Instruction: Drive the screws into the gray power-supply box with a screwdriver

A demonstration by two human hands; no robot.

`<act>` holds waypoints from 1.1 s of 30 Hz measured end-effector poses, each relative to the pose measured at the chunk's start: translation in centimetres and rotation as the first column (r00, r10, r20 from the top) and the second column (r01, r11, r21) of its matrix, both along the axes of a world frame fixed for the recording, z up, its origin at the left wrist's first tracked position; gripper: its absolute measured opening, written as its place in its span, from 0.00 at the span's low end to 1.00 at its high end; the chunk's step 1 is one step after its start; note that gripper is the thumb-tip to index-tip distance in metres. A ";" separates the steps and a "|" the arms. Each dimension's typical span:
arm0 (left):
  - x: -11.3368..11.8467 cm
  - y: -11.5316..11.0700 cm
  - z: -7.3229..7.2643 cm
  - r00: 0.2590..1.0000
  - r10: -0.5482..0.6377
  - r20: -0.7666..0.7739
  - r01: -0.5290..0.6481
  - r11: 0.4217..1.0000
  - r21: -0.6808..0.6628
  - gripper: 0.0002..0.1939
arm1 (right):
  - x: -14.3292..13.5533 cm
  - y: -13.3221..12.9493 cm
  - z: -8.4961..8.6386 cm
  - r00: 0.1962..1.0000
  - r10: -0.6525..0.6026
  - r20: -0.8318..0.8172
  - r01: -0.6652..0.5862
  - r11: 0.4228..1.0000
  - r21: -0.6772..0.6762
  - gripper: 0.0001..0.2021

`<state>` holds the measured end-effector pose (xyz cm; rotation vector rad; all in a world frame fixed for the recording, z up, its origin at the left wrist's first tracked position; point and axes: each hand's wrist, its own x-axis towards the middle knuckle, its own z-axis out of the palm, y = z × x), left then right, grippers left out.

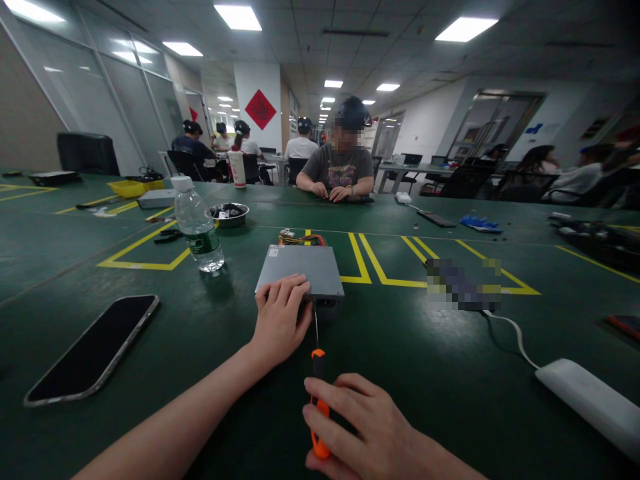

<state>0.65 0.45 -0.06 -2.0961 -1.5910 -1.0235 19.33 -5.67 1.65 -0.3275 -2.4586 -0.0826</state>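
A grey metal computer power supply (300,267) lies flat on the green table in front of me, its bundle of coloured cables (305,238) at the far side. My left hand (283,317) is closed over its near left edge, fingers on the top and thumb at the near face. In my right hand (363,427) is an orange and black screwdriver (319,363), fingers closed round the handle. Its shaft points away from me, and the tip meets the supply's near face beside my left thumb. Whether the tip sits in a screw cannot be made out.
A water bottle (197,230) and a phone (93,350) are on the left. Behind the bottle stands a metal bowl (230,215) of small parts. To the right, a white power bank (590,400) is cabled to a blurred device. Across the table sits a person (340,167).
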 end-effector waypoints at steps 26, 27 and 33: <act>0.0 0.0 0.0 1.000 -0.004 0.003 0.004 1.000 0.000 0.13 | 0.1 0.0 0.0 1.000 -0.008 0.018 0.008 1.000 0.006 0.13; 0.0 0.0 0.0 1.000 -0.004 0.004 0.004 1.000 -0.001 0.13 | 0.2 0.0 -0.1 1.000 -0.009 -0.009 0.009 1.000 0.022 0.13; 0.0 0.0 0.1 1.000 -0.003 0.001 0.003 1.000 -0.008 0.13 | 0.2 -0.1 0.0 0.998 -0.055 -0.016 0.054 0.998 -0.042 0.19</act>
